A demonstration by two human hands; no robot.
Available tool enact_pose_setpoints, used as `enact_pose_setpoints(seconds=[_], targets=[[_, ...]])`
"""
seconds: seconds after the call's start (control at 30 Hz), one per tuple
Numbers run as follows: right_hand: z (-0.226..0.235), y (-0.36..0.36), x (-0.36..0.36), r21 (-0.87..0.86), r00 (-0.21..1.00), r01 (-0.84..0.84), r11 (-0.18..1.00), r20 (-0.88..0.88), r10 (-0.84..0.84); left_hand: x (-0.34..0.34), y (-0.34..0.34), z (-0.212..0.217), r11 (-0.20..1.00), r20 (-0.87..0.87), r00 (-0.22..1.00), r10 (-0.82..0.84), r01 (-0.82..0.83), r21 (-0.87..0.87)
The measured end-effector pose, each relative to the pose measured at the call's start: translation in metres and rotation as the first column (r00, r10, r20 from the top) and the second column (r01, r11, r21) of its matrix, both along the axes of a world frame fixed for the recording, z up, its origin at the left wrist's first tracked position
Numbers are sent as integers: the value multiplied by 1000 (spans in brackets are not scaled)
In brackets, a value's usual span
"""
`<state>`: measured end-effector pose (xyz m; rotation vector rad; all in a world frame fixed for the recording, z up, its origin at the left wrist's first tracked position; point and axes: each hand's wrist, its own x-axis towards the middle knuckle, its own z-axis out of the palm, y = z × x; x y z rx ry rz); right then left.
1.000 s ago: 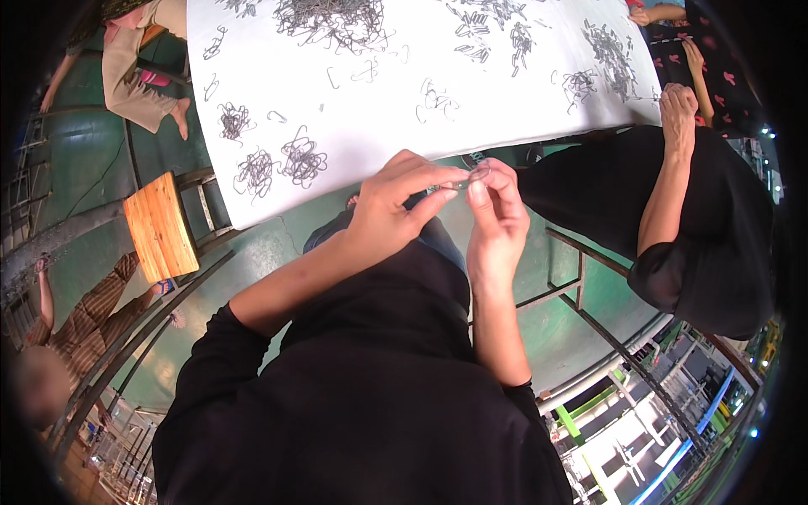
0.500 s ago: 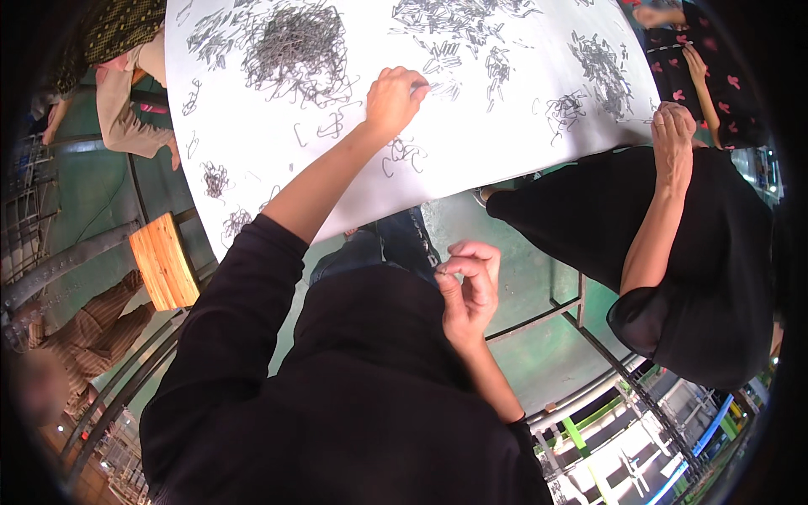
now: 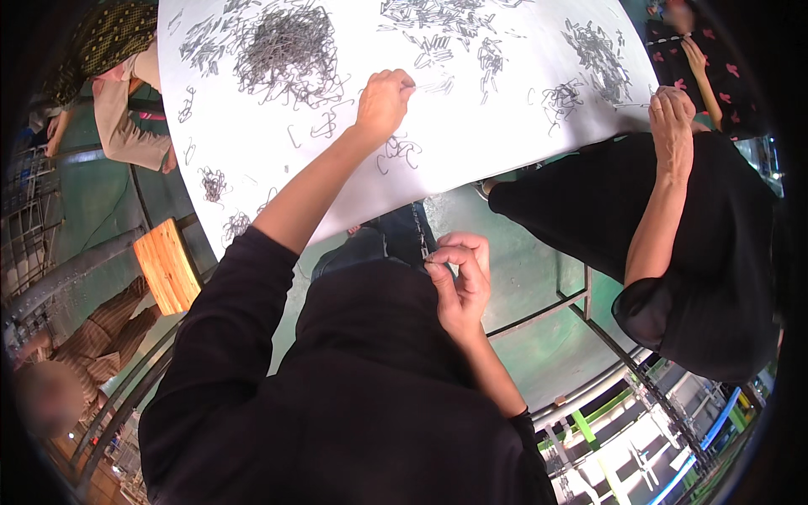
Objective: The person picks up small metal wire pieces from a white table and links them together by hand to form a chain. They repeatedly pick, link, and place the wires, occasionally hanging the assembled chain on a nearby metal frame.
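My left hand (image 3: 384, 108) reaches over the white table, its thumb and fingers pinched together beside a few small loose metal links (image 3: 438, 82). Whatever lies between those fingertips is too small to make out. My right hand (image 3: 463, 286) is held over my lap, below the table's near edge, thumb and fingertips closed on the end of a thin metal chain (image 3: 420, 231). The chain runs from them along my jeans towards the table. Near my left forearm lie several bent wire hooks (image 3: 399, 153).
A large tangled heap of hooks (image 3: 286, 52) covers the table's left part; another pile of links (image 3: 599, 63) is at right. A co-worker's hand (image 3: 672, 126) rests at the right table edge. A wooden stool (image 3: 167, 268) stands left. Other people sit around.
The view has shifted slightly. My right hand has moved a little up and left, with the chain now clearer at its fingertips. My left hand has drawn back slightly, still pinched.
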<state>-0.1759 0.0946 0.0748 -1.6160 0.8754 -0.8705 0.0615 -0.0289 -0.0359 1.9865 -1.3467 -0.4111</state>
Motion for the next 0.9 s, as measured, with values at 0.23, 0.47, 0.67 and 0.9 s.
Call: enact_pose_setpoints(seconds=[0.23,0.47,0.67,0.9], targets=[[-7,21,17,-38,1000,14,999,28,-13,-19,113,54,998,-520,853,-36,61,31],[-11,37,37,-41,999,44,998,5,-43,-26,183,108,999,-900,436,0,42,20],[-10,48,53,-56,1000,22,998,12,-21,-25,211,132,999,-826,563,-3,45,26],[-13,51,64,-77,1000,2,997,-4,-2,-31,231,133,990,-700,709,-83,-24,-142]])
